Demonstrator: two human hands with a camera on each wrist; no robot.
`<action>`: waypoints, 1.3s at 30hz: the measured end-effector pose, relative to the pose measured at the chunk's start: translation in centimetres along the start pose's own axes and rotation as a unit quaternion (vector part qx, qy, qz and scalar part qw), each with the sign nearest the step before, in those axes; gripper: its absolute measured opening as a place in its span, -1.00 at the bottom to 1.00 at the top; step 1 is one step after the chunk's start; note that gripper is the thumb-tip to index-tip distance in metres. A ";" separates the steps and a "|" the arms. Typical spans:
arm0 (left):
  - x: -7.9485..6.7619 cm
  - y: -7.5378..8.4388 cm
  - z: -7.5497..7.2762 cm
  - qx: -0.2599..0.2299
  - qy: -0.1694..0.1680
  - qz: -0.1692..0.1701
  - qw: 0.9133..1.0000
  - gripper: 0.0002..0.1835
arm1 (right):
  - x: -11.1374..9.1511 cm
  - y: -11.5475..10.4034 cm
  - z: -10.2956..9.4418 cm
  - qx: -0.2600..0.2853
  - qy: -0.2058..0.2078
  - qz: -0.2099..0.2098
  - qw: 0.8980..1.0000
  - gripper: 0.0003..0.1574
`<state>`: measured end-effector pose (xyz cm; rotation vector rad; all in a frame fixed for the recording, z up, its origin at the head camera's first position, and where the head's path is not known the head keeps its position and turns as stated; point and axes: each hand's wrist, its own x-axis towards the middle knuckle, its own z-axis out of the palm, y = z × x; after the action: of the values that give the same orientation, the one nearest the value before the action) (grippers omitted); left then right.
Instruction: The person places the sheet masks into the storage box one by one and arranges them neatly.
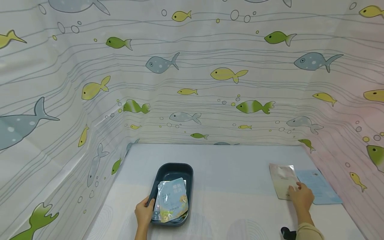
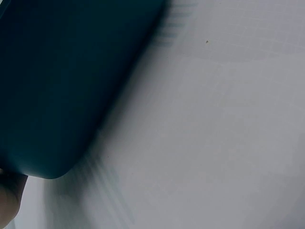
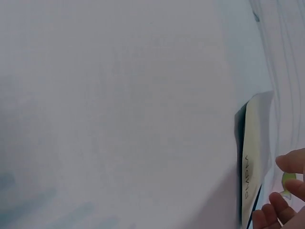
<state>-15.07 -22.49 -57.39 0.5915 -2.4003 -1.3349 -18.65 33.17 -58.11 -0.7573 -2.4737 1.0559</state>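
Observation:
In the head view my left hand (image 1: pixel 144 213) grips the left rim of a dark blue-green tray (image 1: pixel 174 170), thumb over the edge. A light-blue flat sachet (image 1: pixel 172 198) with a flower print lies on other sachets inside it. The left wrist view shows the tray's underside (image 2: pixel 62 95) and a bit of the hand (image 2: pixel 8 202). At the right, my right hand (image 1: pixel 301 196) is at the right side of a pale silvery sachet (image 1: pixel 282 180). In the right wrist view this sachet (image 3: pixel 257 143) reads "PMPM", and the fingers (image 3: pixel 271 212) are loosely bent beside it.
A light-blue sheet or flat packet (image 1: pixel 321 186) lies right of the silvery sachet, partly behind the right hand. A small black object (image 1: pixel 288 233) sits by the right sleeve. Fish-patterned sheeting (image 1: pixel 210 110) rises at the back and both sides of the white table (image 1: pixel 228 186).

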 end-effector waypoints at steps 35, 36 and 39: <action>0.0 0.1 0.0 -0.005 -0.009 -0.003 1.000 -0.68 | 0.4 0.7 0.6 -0.105 -0.055 0.111 0.987 -0.24; 0.0 0.1 0.0 -0.005 -0.011 -0.002 1.000 -0.67 | 0.4 0.7 0.5 -0.113 -0.054 0.103 0.987 -0.22; 0.0 0.2 0.0 -0.006 -0.010 -0.003 1.000 -0.68 | 0.5 0.9 0.1 -0.130 -0.048 0.075 0.988 -0.20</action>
<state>-15.07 -22.39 -57.25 0.5849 -2.4063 -1.3641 -18.84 33.91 -58.77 -1.0069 -2.7074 0.8458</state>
